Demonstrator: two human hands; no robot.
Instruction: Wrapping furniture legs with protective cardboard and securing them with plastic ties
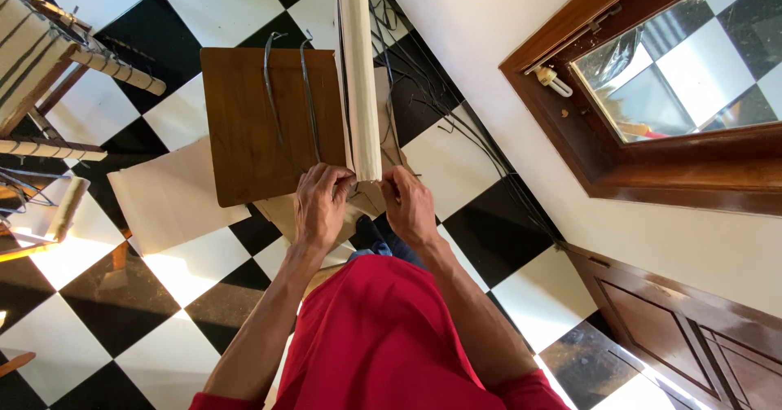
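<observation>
**A:** ok so what's actually going on with the hands here?

**B:** Both are working at the near end of a long pale wrapped bar (359, 68) that's standing off the near right corner of a small brown wooden table (261, 125). The left hand (320, 205) is curling its fingers in at the bottom of the bar, pinching narrow on something thin there. The right hand (409, 205) is doing the same from the other side, fingertips pressing in close. Looks like a dark strand between them, but it's too small for me to call exactly what each finger is gripping.

**A:** and the wire-looking stuff on the table?

**B:** Two dark thin rods (287, 92) are lying across the tabletop, running from the far edge toward the hands, just beside the bar. A bunch more dark strands (456, 133) are trailing over the black and white checkered floor (179, 271) past the table's right edge, along the white wall.

**A:** anything under the table?

**B:** A pale sheet of paper (167, 198) is sticking out past the near left corner. Off to the far left, a wooden frame with wrapped bars (57, 60) is sitting on the floor.
</observation>
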